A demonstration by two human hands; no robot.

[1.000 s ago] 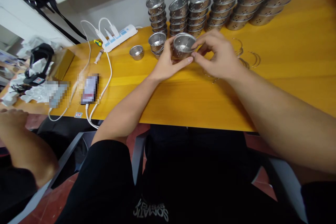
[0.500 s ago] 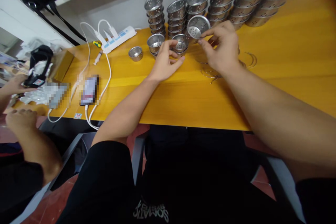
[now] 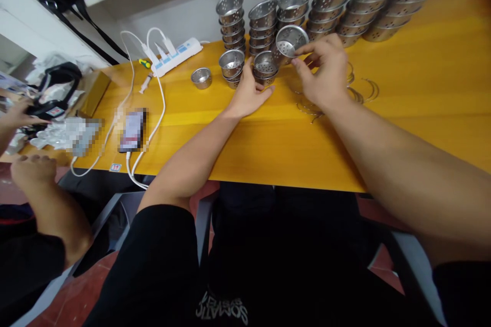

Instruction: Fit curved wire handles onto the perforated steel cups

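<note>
One grip on the right: pinched a round, silver, perforated metal cup (image 3: 290, 42) by its rim, between thumb and fingers of the right hand (image 3: 326, 69)! Held it tilted and clear of the yellow wooden bench (image 3: 276, 153), just up and right of a short stack of matching silver metal cups (image 3: 264, 68). Curved the left hand (image 3: 248, 95) around the near left side of that stack, index finger beyond, thumb in front, spread apart; could not tell a grip from a light touch. Left of that, spotted another short silver stack (image 3: 231, 65), and further over, a single small silver metal cup (image 3: 201, 78). At the back, counted six taller silver stacks (image 3: 230, 25) in a row. Over by the right wrist, caught thin, curved metal wires (image 3: 371, 90) lying loose on the bench. Far left, saw a white power strip (image 3: 178, 56) with white cables plugged in, and a dark phone (image 3: 133, 130) near the bench's front edge!
</note>
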